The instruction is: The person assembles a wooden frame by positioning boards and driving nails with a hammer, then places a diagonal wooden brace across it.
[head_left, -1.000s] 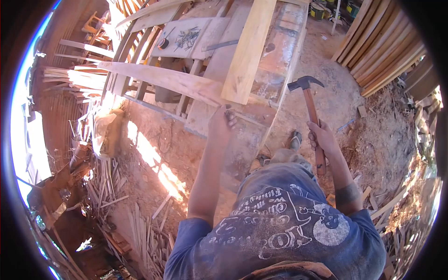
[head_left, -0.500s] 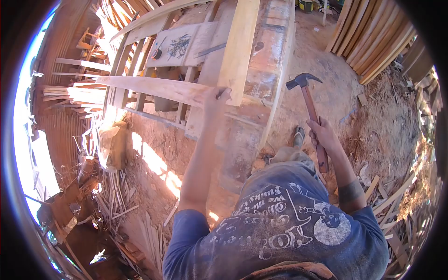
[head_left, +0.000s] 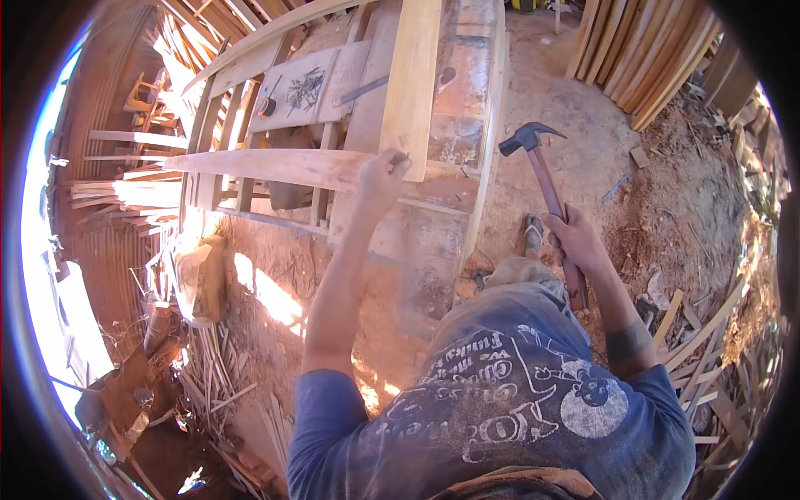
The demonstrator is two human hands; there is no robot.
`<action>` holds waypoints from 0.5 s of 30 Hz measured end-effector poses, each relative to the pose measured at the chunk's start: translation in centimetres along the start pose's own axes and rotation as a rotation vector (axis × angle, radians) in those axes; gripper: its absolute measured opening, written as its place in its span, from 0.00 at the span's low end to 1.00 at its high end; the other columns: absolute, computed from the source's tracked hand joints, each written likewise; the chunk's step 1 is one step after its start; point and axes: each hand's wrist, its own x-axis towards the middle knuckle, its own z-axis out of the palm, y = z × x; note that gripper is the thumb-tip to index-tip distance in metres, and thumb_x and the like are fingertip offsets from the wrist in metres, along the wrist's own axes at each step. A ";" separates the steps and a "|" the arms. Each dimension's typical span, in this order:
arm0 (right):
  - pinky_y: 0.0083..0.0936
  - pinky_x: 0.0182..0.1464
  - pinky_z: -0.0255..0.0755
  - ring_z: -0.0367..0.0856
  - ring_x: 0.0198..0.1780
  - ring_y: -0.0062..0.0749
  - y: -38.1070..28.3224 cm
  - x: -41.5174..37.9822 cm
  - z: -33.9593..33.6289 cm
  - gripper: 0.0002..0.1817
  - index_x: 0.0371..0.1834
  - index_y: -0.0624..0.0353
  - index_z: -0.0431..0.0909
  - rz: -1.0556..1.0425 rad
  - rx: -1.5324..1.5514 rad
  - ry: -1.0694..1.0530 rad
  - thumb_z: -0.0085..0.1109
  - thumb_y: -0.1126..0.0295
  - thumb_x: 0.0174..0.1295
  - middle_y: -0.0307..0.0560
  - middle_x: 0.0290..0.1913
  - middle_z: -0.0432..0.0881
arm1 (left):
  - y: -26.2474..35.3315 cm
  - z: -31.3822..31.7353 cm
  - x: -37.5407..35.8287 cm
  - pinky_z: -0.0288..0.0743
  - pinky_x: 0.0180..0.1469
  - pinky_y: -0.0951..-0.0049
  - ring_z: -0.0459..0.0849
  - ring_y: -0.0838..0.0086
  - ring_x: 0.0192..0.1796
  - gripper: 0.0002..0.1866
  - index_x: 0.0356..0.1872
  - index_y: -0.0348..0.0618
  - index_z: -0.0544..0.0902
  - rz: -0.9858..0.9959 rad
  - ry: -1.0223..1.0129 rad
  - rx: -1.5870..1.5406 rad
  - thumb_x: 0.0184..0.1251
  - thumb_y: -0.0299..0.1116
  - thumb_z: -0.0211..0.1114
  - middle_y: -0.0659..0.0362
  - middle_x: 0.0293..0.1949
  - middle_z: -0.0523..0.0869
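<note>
Hammer [head_left: 547, 187]: it is in your right hand, with its head up and toward your left, claw pointing to the right. Long axis of the handle slants from the head down to the butt, close above your lap.
Right hand [head_left: 575, 239]: your fingers are closed around the lower part of the handle, so this hand is the nearer one to the tool. The elbow is bent and the forearm rises forward from your right side.
Left hand [head_left: 383, 179]: it lies to the left of the hammer head and apart from it. Your fingers are bent together at the near end of the tapered board; whether they pinch some small piece, I cannot tell. This arm reaches forward, more extended than the other.
Tapered board [head_left: 275, 167]: it runs from your left hand away to the left, over the slatted frame [head_left: 319, 207].
Pale plank [head_left: 412, 79]: its near end is just beside your left fingertips, and its length goes away from you.
Worn bench top [head_left: 461, 133]: it is under the plank and to its right side.
Nails [head_left: 306, 90]: they seem to be a loose heap, beyond the tapered board.
Stacked boards [head_left: 637, 54]: they stand far at the right.
</note>
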 end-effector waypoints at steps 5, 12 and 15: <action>0.22 0.19 0.67 0.71 0.16 0.19 -2.8 -1.1 1.5 0.12 0.37 0.61 0.71 -0.114 -0.048 -0.079 0.57 0.63 0.70 0.36 0.21 0.72 | -2.8 1.7 -0.4 0.79 0.43 0.67 0.89 0.61 0.39 0.08 0.41 0.36 0.89 0.017 0.002 -0.183 0.65 0.29 0.67 0.49 0.39 0.91; 0.30 0.23 0.69 0.77 0.19 0.28 -5.8 -1.4 3.7 0.13 0.39 0.64 0.75 -0.171 -0.289 -0.107 0.58 0.63 0.69 0.44 0.21 0.75 | -2.8 3.0 -0.9 0.80 0.42 0.68 0.90 0.62 0.38 0.09 0.40 0.37 0.90 0.050 0.117 -0.139 0.62 0.21 0.64 0.49 0.37 0.91; 0.36 0.27 0.70 0.78 0.21 0.41 -7.0 -1.1 4.3 0.15 0.39 0.66 0.75 -0.400 -0.442 -0.016 0.60 0.62 0.69 0.53 0.22 0.77 | -3.4 3.6 -0.9 0.81 0.41 0.68 0.90 0.61 0.38 0.13 0.40 0.37 0.90 0.184 0.192 -0.148 0.59 0.17 0.61 0.47 0.37 0.90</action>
